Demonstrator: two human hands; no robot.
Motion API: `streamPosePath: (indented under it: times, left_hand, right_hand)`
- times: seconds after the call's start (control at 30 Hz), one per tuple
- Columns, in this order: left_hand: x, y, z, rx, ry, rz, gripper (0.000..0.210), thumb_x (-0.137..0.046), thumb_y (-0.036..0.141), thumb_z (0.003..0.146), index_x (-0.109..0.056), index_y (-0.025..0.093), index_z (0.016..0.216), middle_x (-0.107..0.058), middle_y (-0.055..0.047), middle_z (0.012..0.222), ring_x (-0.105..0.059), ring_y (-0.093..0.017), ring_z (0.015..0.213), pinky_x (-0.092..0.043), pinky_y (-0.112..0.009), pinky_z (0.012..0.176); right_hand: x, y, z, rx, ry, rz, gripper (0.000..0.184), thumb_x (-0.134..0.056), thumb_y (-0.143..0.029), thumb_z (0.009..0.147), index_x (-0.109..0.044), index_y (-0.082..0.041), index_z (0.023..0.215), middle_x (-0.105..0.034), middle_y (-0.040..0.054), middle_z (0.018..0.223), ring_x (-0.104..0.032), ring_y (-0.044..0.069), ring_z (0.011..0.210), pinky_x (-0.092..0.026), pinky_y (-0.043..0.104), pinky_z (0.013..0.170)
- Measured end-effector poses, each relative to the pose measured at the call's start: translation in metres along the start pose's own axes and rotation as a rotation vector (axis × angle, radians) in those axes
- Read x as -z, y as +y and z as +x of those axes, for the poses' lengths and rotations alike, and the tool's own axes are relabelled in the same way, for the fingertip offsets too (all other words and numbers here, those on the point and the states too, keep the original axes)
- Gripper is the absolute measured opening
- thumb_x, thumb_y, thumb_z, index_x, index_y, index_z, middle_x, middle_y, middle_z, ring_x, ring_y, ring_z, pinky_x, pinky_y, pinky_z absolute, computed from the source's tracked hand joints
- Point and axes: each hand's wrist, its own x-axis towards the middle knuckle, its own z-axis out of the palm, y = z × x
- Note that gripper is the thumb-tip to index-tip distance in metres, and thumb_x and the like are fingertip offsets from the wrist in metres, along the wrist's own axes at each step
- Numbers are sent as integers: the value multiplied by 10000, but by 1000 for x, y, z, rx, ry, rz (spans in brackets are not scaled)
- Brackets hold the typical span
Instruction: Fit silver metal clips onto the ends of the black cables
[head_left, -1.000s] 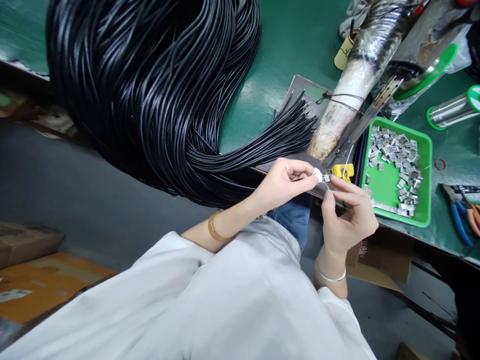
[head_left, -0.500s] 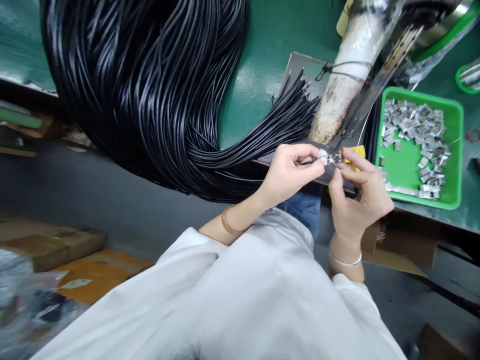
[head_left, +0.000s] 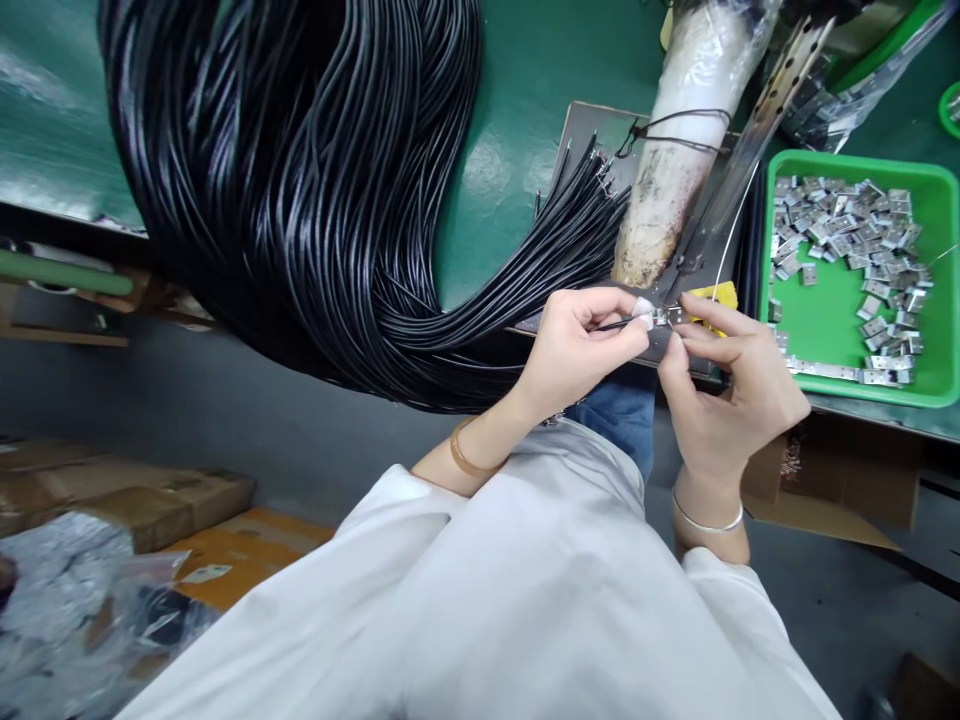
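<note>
My left hand (head_left: 581, 345) is closed in a pinch on a black cable (head_left: 613, 324) near its end. White wrapping covers a fingertip or two of that hand. Just beyond the cable's end sits a small metal connector (head_left: 673, 314), in front of my right hand (head_left: 731, 375). The thumb and fingers of my right hand come together around the connector's near side; what they pinch is too small to make out. A yellow sponge-like block (head_left: 716, 300) lies behind the right fingers, partly hidden. A thin pale wire (head_left: 731, 240) runs down toward it.
A large bundle of black cables (head_left: 322, 200) covers the left of the green table (head_left: 525, 60). A plastic-wrapped white tube (head_left: 667, 180) and a metal bracket (head_left: 780, 100) rise behind my hands. To the right, a green tray (head_left: 832, 320) contains many metal connector shells. Cardboard boxes (head_left: 180, 500) stand lower left.
The view has shifted slightly, so the tray appears a little farther right. Both hands keep nearly the same pose at the cable end and connector.
</note>
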Motion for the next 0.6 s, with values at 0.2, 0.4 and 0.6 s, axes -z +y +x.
streamPosePath:
  times: [0.2,0.4,0.6]
  left_hand:
    - [-2,0,1,-17,11,1,73,-682,167,748,-706,101,731,-430,49,552,-313,-34,509,-243,-172,452]
    - [-1,2,1,-42,8,-10,118,-678,208,760,-706,96,736,-457,42,560,-327,-31,507,-253,-160,442]
    - [-1,-8,-1,77,-25,-43,128,-689,238,755,-711,113,741,-536,17,600,-402,-46,529,-315,-177,483]
  right_hand:
    - [0,-1,5,-8,12,-20,182,-720,-94,808,-682,-226,927,-762,20,1069,-740,203,1012,-621,334,865]
    - [0,-7,4,-9,14,-4,176,-731,-85,794,-673,-214,897,-750,47,1143,-740,206,1024,-621,330,879]
    - [5,-7,-1,-120,79,68,147,-693,-109,834,-684,-218,932,-772,13,1010,-760,175,863,-618,269,678]
